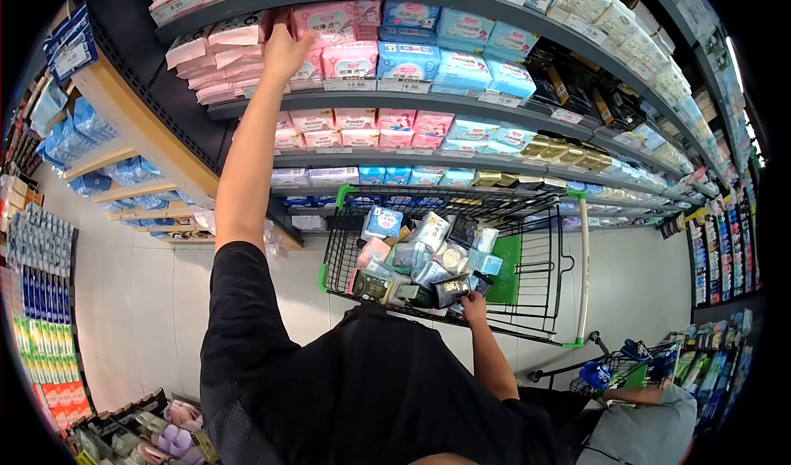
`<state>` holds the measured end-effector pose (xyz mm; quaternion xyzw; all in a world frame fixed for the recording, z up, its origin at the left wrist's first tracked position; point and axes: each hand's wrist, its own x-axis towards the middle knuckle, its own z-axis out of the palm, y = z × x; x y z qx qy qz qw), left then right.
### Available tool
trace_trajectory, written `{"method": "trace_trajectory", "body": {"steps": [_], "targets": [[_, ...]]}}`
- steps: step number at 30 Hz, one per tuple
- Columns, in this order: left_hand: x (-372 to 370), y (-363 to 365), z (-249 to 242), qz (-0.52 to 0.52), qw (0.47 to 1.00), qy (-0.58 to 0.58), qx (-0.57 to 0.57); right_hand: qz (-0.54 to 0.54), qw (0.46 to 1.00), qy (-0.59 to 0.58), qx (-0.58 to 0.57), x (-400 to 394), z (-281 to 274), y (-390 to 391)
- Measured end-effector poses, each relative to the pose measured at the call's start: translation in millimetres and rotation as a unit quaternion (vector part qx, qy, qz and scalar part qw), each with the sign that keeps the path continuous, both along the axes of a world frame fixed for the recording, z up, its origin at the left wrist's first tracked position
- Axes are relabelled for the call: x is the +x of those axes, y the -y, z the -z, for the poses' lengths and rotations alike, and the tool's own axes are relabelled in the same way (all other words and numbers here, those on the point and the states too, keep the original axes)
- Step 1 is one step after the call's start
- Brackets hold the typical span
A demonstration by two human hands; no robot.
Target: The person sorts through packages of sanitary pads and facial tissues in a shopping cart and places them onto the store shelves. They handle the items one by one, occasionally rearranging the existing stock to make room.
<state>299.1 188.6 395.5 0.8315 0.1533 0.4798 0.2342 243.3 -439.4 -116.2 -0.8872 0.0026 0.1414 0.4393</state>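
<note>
My left hand (pixel 285 51) reaches up to a shelf, its thumb against the front of a pink pack of sanitary pads (pixel 329 21) and its fingers in the gap at the pack's left side. The fingertips are hidden. Pale pink packs (pixel 235 32) are stacked left of that hand. At the near side of the shopping cart (pixel 342 187), my right hand (pixel 474 307) is closed at the edge of a black pack (pixel 451 291). Many mixed packs fill that end of the cart, among them a blue pack (pixel 384 221) and a white one (pixel 431 231).
Shelves with price tags (pixel 404 86) run across the front, with blue packs (pixel 409 61) to the right. A wooden-sided display (pixel 136 94) stands at left. Another person in a grey top (pixel 647 428) is at lower right beside a second cart (pixel 606 368).
</note>
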Motion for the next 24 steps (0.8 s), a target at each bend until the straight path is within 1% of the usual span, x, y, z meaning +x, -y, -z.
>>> {"method": "trace_trajectory", "body": {"steps": [3,6,7,9,11,12,13,14,15,16,17,18,19,20,21,22,23,24], "targets": [[-4.6,13.0,-0.7,-0.075,0.995,-0.072,0.007,-0.016,1.0,-0.011,-0.011,2.0,1.0,1.0],[-16.8,40.7,14.9,-0.051,0.989,0.063,0.121,-0.026,1.0,0.007,-0.014,6.1,38.8,11.0],[-22.3,53.1,19.1,-0.042,0.98,0.109,0.159,-0.027,1.0,-0.007,-0.009,5.4,29.5,8.9],[-39.6,88.1,31.0,-0.036,0.979,0.09,0.179,-0.022,1.0,-0.009,-0.003,1.6,11.7,4.5],[-54.5,115.9,75.3,0.027,0.995,0.04,0.084,-0.015,0.999,-0.032,-0.012,-2.1,-12.8,-2.2],[-59.4,131.7,101.9,0.085,0.996,0.024,0.028,0.001,0.998,-0.061,0.003,-1.2,-10.3,-3.1],[-64.0,142.1,141.8,0.086,0.995,-0.051,0.03,-0.002,1.0,0.008,-0.027,-0.9,-2.8,-2.8],[-73.8,162.3,173.6,0.078,0.991,-0.102,0.042,-0.005,0.995,0.077,-0.057,-1.0,7.3,-0.8],[-80.6,174.1,219.0,0.146,0.978,-0.141,-0.038,0.016,0.991,0.099,-0.088,-1.7,5.2,-2.3],[-90.2,186.6,260.3,0.212,0.953,-0.18,-0.121,0.028,0.986,0.105,-0.127,-1.1,8.0,-3.2],[-105.3,209.1,284.5,0.23,0.927,-0.22,-0.199,0.045,0.982,0.096,-0.157,-1.0,10.1,-4.6],[-120.7,228.5,307.4,0.249,0.889,-0.264,-0.278,0.058,0.986,0.054,-0.149,1.4,-0.3,-8.1],[-132.5,238.9,342.0,0.266,0.869,-0.286,-0.302,0.044,0.983,0.081,-0.156,1.2,6.2,-6.3],[-145.5,252.3,373.9,0.286,0.845,-0.309,-0.329,0.06,0.984,0.068,-0.155,-1.0,3.9,-7.4],[-157.6,262.2,389.5,0.29,0.807,-0.329,-0.395,0.067,0.983,0.047,-0.164,-1.8,-1.0,-8.8],[-167.6,268.4,390.1,0.277,0.776,-0.383,-0.419,0.068,0.98,0.055,-0.18,-1.2,11.8,-5.3],[-181.0,274.0,390.0,0.271,0.765,-0.386,-0.437,0.089,0.98,0.044,-0.172,-5.0,2.6,-9.9],[-186.4,273.8,392.3,0.263,0.762,-0.383,-0.452,0.082,0.984,0.034,-0.156,-5.0,-11.8,-14.7]]}}
